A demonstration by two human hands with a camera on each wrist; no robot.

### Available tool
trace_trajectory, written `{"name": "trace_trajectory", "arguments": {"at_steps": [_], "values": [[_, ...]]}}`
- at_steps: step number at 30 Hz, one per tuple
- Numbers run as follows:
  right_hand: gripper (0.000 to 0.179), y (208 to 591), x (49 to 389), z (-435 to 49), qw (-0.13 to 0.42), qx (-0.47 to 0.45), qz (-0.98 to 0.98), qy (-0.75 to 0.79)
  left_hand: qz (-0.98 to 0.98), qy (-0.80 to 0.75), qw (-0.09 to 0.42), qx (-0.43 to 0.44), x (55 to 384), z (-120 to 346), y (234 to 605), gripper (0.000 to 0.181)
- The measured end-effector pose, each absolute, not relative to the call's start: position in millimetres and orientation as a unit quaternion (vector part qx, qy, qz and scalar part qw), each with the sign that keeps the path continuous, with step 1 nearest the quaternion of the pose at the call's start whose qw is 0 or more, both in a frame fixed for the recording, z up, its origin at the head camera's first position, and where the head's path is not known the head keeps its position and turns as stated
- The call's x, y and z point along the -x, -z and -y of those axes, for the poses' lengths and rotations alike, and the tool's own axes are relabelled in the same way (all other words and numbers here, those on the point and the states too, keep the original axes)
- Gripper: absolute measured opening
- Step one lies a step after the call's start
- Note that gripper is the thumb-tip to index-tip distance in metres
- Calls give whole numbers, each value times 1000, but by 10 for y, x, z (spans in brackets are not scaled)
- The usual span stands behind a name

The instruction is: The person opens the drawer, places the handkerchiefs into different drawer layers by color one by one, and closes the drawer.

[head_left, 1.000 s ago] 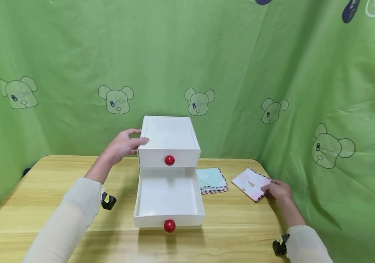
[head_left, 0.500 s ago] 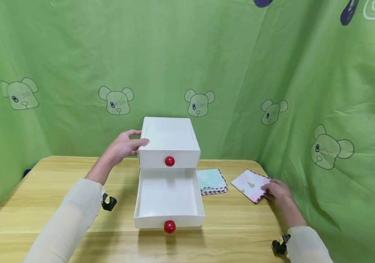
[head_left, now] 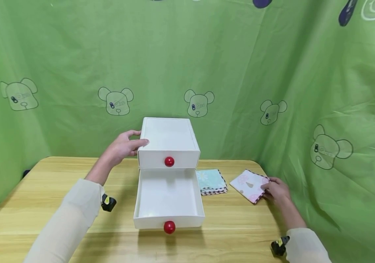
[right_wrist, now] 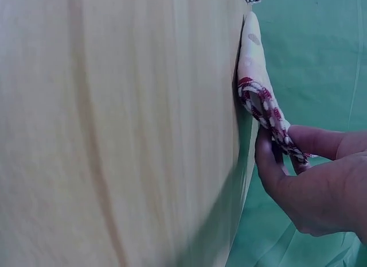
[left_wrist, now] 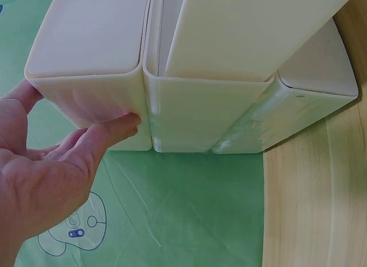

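My left hand (head_left: 121, 145) rests against the left side of a white plastic drawer unit (head_left: 169, 133), thumb on its top edge. In the left wrist view, the left hand (left_wrist: 63, 163) touches the end tier with extended fingers. A pulled-out drawer (head_left: 169, 191) with a red knob (head_left: 169, 227) has nothing in it. At the right, my right hand (head_left: 277, 190) pinches the edge of a folded white-and-pink handkerchief (head_left: 248, 185). The right wrist view shows its checked trim (right_wrist: 266, 109) between thumb and fingers, the cloth lying low by the table edge.
A folded light-blue handkerchief (head_left: 212, 181) with checked trim lies right beside the drawer unit. Above the pulled-out drawer, the upper drawer (head_left: 152, 159) is closed. Green curtain (head_left: 227, 54) hangs behind and to the right of the wooden table (head_left: 233, 233).
Both hands keep their hold and place. The white-and-pink handkerchief has shifted at most slightly left. The head view has tilted a little.
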State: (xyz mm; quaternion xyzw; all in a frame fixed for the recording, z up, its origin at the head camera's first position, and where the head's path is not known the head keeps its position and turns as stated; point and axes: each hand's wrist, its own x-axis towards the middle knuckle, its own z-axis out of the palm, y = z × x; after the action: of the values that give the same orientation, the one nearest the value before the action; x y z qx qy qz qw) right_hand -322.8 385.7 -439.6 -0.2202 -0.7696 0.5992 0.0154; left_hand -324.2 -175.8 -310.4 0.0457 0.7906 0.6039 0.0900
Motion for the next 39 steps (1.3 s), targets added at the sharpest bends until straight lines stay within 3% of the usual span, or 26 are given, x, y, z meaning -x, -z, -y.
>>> {"name": "trace_trajectory", "arguments": {"at_steps": [9,21,39], "values": [[77,4255,3188,-3719,68,218,795,-562,-790,-604,92,-48,3236,1763,3101,81],[82,3864,3034,-3473,50,124,754,-643,-791,-604,89,-47,3243,1764,3103,81],[78,3333,2793,-3133,54,33,792,-607,-796,-598,86,-42,3263,1776,3108,83]]}}
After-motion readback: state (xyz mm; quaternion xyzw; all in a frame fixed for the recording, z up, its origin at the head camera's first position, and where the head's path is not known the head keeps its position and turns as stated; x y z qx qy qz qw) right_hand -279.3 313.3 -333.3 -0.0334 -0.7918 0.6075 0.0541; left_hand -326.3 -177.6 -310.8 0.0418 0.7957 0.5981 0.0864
